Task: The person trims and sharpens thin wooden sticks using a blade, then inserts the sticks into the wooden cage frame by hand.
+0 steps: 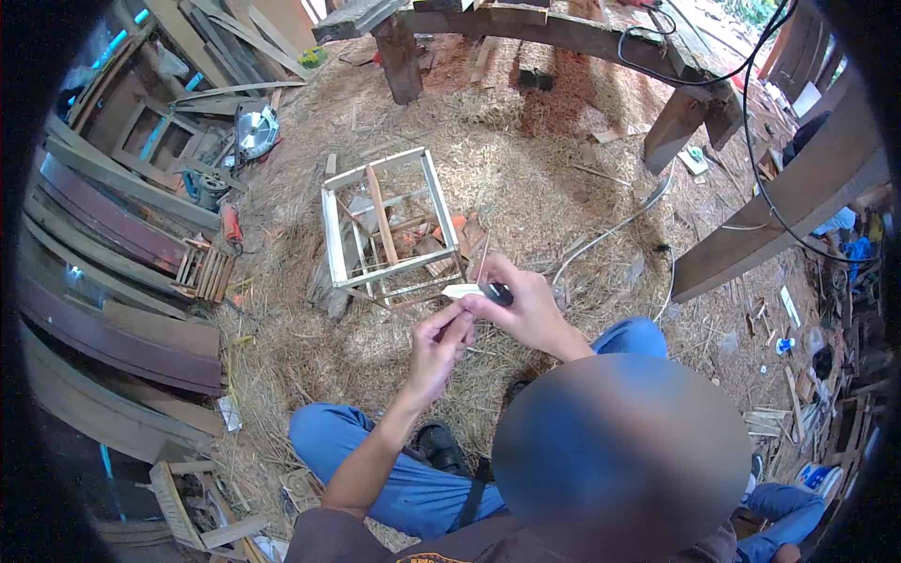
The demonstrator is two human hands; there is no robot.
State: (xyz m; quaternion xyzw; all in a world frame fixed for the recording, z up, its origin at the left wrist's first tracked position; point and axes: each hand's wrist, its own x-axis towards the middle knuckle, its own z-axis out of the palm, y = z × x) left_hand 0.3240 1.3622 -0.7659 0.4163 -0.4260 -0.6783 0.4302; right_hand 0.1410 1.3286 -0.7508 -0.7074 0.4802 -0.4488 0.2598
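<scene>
My right hand has its fingers closed around a small pale piece with a dark, rounded part beside it. What kind of thing this is, I cannot tell. My left hand is pinched shut, its fingertips meeting the right hand just under the pale piece. Right beyond both hands, a wooden frame shaped like an open box stands on the shavings. Its bars are pale, with one brown slat across the top.
Wood shavings cover the ground. A circular saw and another power tool lie at the left near stacked boards. A heavy timber bench stands ahead. Cables hang at the right. Another person's leg shows at lower right.
</scene>
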